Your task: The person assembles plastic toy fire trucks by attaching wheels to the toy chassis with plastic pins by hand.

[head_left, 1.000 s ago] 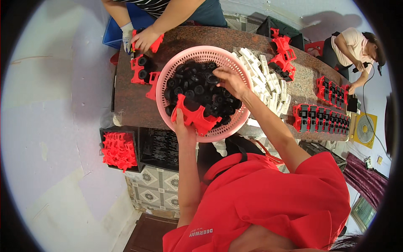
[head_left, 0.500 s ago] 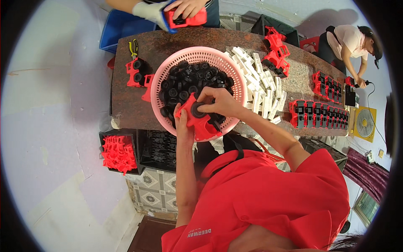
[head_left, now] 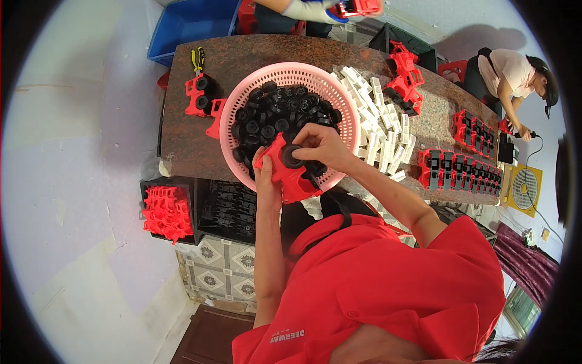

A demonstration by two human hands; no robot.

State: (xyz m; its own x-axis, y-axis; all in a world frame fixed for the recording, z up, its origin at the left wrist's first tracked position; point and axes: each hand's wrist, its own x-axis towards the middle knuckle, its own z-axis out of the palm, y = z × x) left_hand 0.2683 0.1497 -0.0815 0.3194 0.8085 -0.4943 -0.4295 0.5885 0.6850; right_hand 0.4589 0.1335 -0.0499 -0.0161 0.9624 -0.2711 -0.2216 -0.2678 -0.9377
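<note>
Over the near side of a pink plastic basket (head_left: 229, 121), my left hand (head_left: 267, 182) grips a red toy truck body (head_left: 290, 182) by its left end. My right hand (head_left: 318, 147) has its fingers closed on a black toy wheel (head_left: 293, 156), which lies against the truck's upper side. Whether the wheel is seated on an axle is hidden by the fingers. Inside the basket is a heap of black wheels (head_left: 267, 115). Another dark wheel shows at the truck's right side, partly covered by my right hand.
White plastic parts (head_left: 382, 121) lie piled right of the basket. Rows of red-and-black trucks (head_left: 458, 170) stand farther right. Pliers (head_left: 197, 60) and a wheeled truck (head_left: 197, 96) are at left. Below sit crates of red bodies (head_left: 165, 212) and black parts (head_left: 227, 209). Two other people work nearby.
My hands keep the same hold, with the wheel still against the truck. The view has shifted slightly. Across the table, the gloved co-worker's hands and red truck have moved right and up.
</note>
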